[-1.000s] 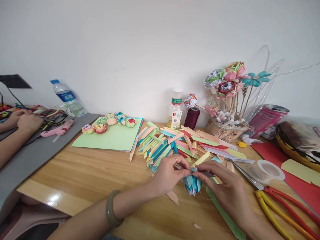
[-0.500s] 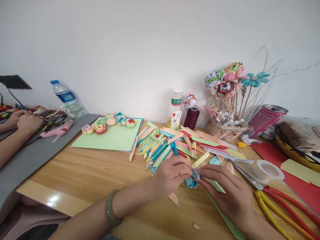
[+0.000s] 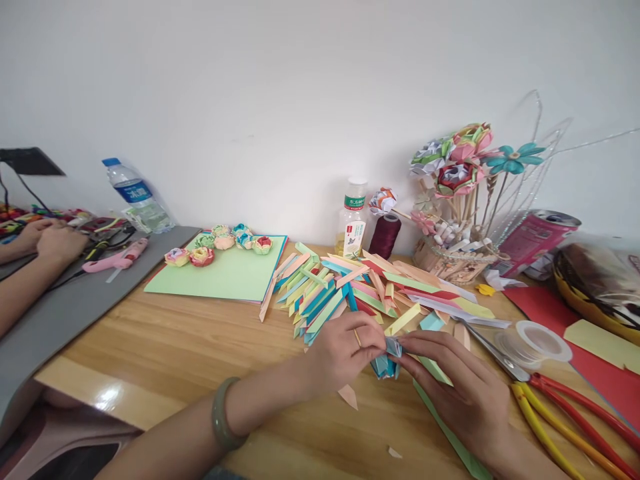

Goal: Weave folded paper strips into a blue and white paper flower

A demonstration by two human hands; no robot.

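Between both hands is a small blue and grey folded paper piece (image 3: 386,364), partly hidden by my fingers. My left hand (image 3: 350,350), with a ring on one finger, pinches its left side. On its right side, the thumb and fingertips of my right hand (image 3: 453,380) close on the paper. Just beyond the hands lies a loose pile of folded paper strips (image 3: 320,293) in green, blue, yellow, pink and red. A green paper strip (image 3: 450,430) lies partly under my right hand.
Scissors (image 3: 523,380) and a clear spool (image 3: 537,343) lie at the right. Behind stand a bottle (image 3: 353,230), dark red thread (image 3: 385,237) and paper flowers (image 3: 460,177). Paper rosettes (image 3: 201,257) rest on green sheets (image 3: 210,285). At left, a co-worker's hands (image 3: 60,240) are near a glue gun (image 3: 117,257).
Both hands stay nearly in place on the folded paper piece, with only tiny finger shifts. The whole view has slid slightly.
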